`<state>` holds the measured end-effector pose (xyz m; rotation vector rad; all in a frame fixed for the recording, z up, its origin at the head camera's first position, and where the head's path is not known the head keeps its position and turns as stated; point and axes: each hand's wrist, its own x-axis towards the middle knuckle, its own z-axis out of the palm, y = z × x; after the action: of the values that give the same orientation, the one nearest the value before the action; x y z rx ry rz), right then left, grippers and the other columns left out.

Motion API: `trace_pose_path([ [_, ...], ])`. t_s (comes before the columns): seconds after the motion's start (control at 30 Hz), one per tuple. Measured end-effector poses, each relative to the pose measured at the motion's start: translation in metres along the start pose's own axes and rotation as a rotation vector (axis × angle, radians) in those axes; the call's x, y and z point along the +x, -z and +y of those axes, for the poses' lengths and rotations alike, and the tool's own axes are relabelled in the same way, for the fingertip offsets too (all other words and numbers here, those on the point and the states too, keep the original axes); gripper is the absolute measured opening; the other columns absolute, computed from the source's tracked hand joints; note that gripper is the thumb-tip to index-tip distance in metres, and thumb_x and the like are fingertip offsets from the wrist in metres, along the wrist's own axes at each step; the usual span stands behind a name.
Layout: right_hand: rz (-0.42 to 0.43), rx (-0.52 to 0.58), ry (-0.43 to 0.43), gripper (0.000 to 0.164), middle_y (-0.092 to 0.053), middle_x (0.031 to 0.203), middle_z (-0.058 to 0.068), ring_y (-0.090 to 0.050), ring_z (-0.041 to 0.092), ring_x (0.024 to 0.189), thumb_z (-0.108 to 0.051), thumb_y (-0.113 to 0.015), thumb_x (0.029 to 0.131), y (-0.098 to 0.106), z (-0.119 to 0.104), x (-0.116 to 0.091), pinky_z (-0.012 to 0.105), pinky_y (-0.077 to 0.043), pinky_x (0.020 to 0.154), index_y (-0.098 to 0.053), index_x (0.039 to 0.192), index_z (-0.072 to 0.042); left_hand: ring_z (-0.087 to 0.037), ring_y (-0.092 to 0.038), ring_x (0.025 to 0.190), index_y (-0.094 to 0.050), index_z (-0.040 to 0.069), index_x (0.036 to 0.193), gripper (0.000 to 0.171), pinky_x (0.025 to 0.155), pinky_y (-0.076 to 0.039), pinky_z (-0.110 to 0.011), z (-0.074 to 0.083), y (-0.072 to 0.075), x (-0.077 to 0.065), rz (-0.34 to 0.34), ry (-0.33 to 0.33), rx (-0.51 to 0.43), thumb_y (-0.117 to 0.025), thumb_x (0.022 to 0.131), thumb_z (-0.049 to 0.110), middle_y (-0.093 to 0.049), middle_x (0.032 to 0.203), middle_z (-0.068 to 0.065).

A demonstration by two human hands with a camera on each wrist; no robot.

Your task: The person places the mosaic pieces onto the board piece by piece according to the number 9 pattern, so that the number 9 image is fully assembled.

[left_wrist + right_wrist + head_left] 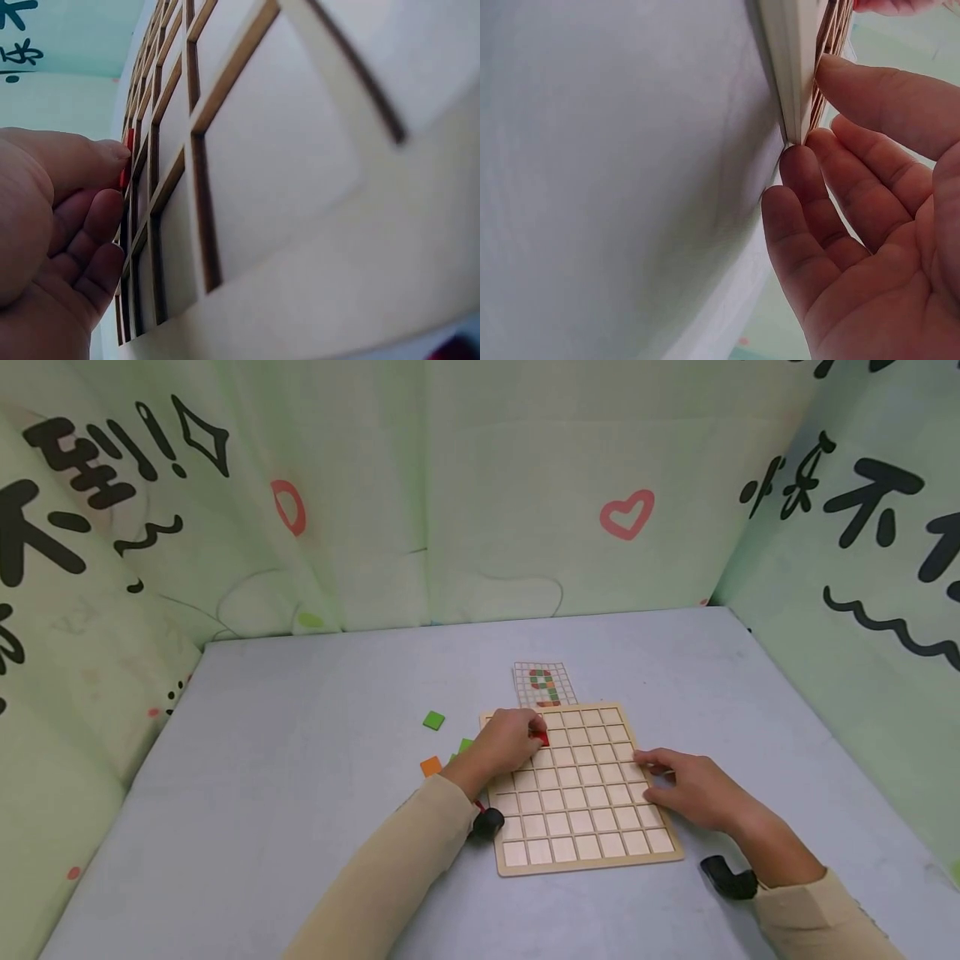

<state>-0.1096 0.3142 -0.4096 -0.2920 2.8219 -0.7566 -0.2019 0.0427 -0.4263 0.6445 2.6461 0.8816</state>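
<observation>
Fingers [105,214] of the left hand [504,742]: pinching a red square tile [543,739] with the thumb.
Red tile: at the board's grid, near its far edge and left of its middle; whether it sits down in a cell I cannot tell.
Right hand [701,789]: fingers relaxed, thumb spread apart from them, the tips touching the board's right edge.
Board: a pale wooden grid board [590,863] with raised ribs between square cells, lying flat on the table [285,827], somewhat towards the table's right edge.
Loose tiles: an orange tile [431,766] and a green tile [433,720] left of the board's left edge; more green partly hidden by the left wrist.
Pattern card [523,687]: just beyond the board's far edge, near its left corner, printed with a fine grid and a figure in red, green and orange squares.
Wrists: a black device [488,824] on the left one, another black device [730,878] on the right, beige sleeves [408,852] behind them.
Writing: bold black Chinese characters on the pale green curtain [510,468] round the table; 不 reads clearly on the right side, an exclamation mark on the left, beside a four-pointed star outline; pink heart outlines along the back.
</observation>
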Motion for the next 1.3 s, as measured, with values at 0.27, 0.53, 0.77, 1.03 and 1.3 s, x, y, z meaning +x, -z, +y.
trace_pose_path([
  [0.27, -0.008, 0.003, -0.006, 0.051, -0.063, 0.122, 0.022, -0.061, 0.040, 0.108, -0.014, -0.073, 0.088, -0.0003, -0.0016, -0.0005, 0.055, -0.048, 0.090, -0.058, 0.133, 0.004, -0.015, -0.057, 0.096, -0.070, 0.010, 0.116, 0.019, 0.088, -0.048, -0.026, 0.0013, -0.0011, -0.0008, -0.007, 0.004, 0.006, -0.065, 0.098, 0.014, -0.068, 0.109, 0.000],
  [0.53, 0.000, 0.012, 0.003, 0.049, -0.064, 0.122, 0.021, -0.061, 0.039, 0.108, -0.013, -0.072, 0.089, -0.0012, -0.0013, -0.0009, 0.055, -0.047, 0.091, -0.058, 0.133, 0.004, -0.014, -0.056, 0.092, -0.069, 0.010, 0.118, 0.021, 0.083, -0.047, -0.025, -0.0031, 0.0018, -0.0012, -0.018, 0.011, -0.044, -0.065, 0.098, 0.014, -0.067, 0.107, 0.001],
  [0.77, 0.004, 0.010, 0.000, 0.050, -0.064, 0.121, 0.021, -0.061, 0.040, 0.108, -0.013, -0.073, 0.088, -0.0011, -0.0004, -0.0012, 0.055, -0.047, 0.091, -0.058, 0.133, 0.003, -0.013, -0.056, 0.090, -0.070, 0.010, 0.116, 0.019, 0.082, -0.047, -0.024, -0.0040, 0.0026, -0.0004, -0.023, 0.006, -0.041, -0.065, 0.097, 0.013, -0.067, 0.104, 0.002],
  [1.03, -0.001, 0.009, -0.003, 0.051, -0.064, 0.121, 0.021, -0.060, 0.040, 0.108, -0.013, -0.073, 0.088, -0.0001, -0.0009, -0.0013, 0.055, -0.047, 0.091, -0.057, 0.134, 0.004, -0.012, -0.057, 0.091, -0.071, 0.010, 0.111, 0.015, 0.083, -0.048, -0.024, -0.0031, 0.0024, -0.0011, -0.028, -0.005, -0.041, -0.064, 0.098, 0.013, -0.067, 0.103, 0.002],
  [1.3, 0.003, 0.019, 0.005, 0.050, -0.064, 0.122, 0.020, -0.060, 0.039, 0.109, -0.012, -0.072, 0.088, -0.0006, -0.0028, -0.0017, 0.055, -0.047, 0.092, -0.058, 0.134, 0.003, -0.012, -0.058, 0.093, -0.070, 0.010, 0.118, 0.022, 0.084, -0.048, -0.024, -0.0030, 0.0057, -0.0020, -0.013, -0.001, -0.024, -0.065, 0.097, 0.014, -0.068, 0.107, 0.002],
])
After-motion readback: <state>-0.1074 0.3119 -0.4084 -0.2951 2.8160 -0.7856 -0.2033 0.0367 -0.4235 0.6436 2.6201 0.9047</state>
